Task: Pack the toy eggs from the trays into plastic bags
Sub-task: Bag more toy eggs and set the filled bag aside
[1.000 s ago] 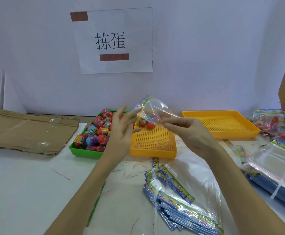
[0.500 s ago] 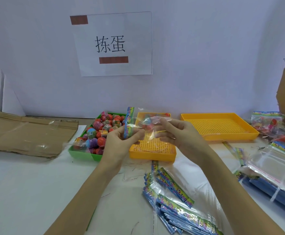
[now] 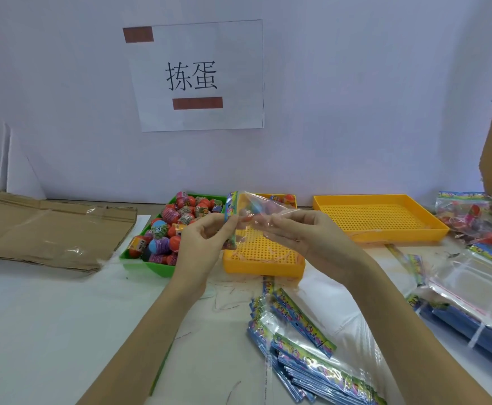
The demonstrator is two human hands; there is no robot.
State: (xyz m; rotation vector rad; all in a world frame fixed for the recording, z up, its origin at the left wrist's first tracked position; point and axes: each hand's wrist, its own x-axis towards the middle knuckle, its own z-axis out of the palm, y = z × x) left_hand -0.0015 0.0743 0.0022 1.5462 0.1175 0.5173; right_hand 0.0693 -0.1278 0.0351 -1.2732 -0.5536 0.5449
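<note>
Both grips, left hand (image 3: 202, 244) and right hand (image 3: 306, 241), pinch plastic bag (image 3: 256, 211); header strip upright.

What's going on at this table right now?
A person is packing toy eggs into plastic bags. Both hands hold one clear bag above the small yellow tray: the left hand pinches its printed header strip, the right hand grips the film. A few eggs show inside. The green tray beside it is heaped with eggs, the large yellow tray looks bare, and empty bags lie stacked nearer the person.
</note>
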